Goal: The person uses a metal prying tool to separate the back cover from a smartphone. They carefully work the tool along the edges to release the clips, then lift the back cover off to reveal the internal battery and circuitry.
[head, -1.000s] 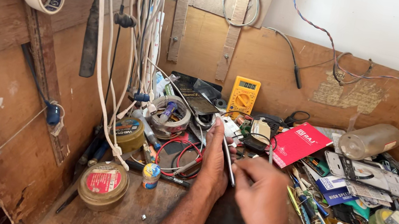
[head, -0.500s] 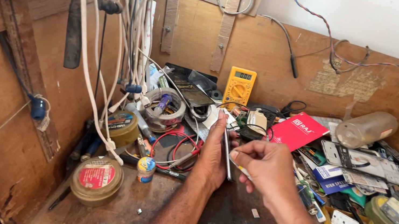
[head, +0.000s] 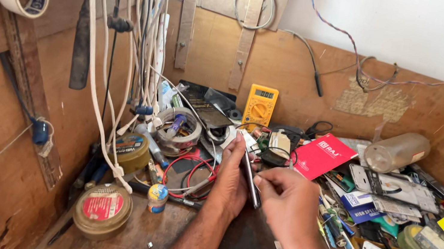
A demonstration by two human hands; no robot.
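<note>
Head view: left hand (head: 231, 184) props a slim phone (head: 250, 179) on edge, mid-bench; right hand (head: 288, 200) pinches a fine tool at its right side. The phone looks closed; opening seems barely begun.

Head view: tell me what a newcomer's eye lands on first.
At centre, the left hand holds a thin phone on edge while the right hand works at its rim. Behind stands a yellow multimeter; a red booklet lies to its right amid clutter.
</note>
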